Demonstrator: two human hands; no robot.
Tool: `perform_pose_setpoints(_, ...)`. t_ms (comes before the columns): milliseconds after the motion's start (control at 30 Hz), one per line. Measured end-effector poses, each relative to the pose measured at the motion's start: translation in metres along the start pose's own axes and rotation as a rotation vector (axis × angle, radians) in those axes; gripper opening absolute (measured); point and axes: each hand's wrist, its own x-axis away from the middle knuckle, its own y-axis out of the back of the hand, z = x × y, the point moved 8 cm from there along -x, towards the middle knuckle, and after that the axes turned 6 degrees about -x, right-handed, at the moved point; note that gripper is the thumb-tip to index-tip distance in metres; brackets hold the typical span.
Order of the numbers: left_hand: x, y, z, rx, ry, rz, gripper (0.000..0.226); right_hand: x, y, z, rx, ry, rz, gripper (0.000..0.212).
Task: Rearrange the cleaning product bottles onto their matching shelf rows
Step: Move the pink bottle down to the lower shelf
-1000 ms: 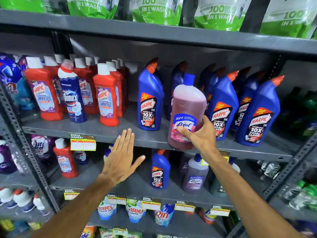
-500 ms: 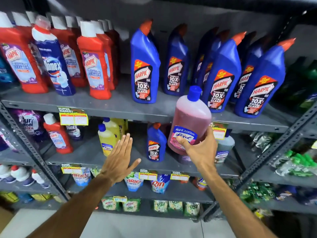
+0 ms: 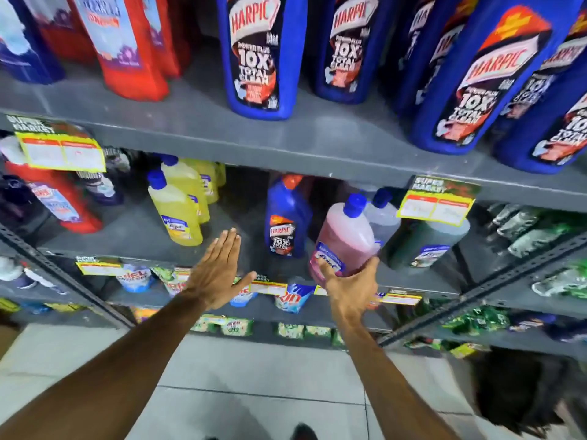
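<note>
My right hand [image 3: 351, 289] grips a pink Lizol bottle [image 3: 346, 238] with a blue cap by its lower part, tilted, at the front of the lower shelf [image 3: 133, 230]. A small blue Harpic bottle [image 3: 286, 217] stands just left of it. Behind it are a pale Lizol bottle [image 3: 382, 214] and a dark green one [image 3: 425, 242]. My left hand [image 3: 219, 271] hovers flat with fingers together in front of the shelf, holding nothing. Yellow Lizol bottles [image 3: 178, 208] stand to the left. Big blue Harpic bottles [image 3: 257, 52] fill the upper shelf [image 3: 203, 122].
Red Harpic bottles [image 3: 124, 46] stand at the upper left, and one red bottle [image 3: 60, 201] on the lower shelf's left. Yellow price tags [image 3: 60, 150] hang from the shelf edges. Detergent pouches [image 3: 292, 301] fill the rows below. Green packs [image 3: 540, 230] lie at the right.
My right hand has brought the pink Lizol bottle down from the upper Harpic shelf to the lower shelf. The view has tilted downward. My left hand stays flat in front.
</note>
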Motion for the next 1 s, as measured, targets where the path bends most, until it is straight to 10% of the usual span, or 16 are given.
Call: perform_pose_setpoints(1000, -0.039, -0.074, 0.007, 0.026, 0.045, 0.057, 0.111, -0.024, -0.063, -0.053, -0.178, -0.010, -0.107, 0.075)
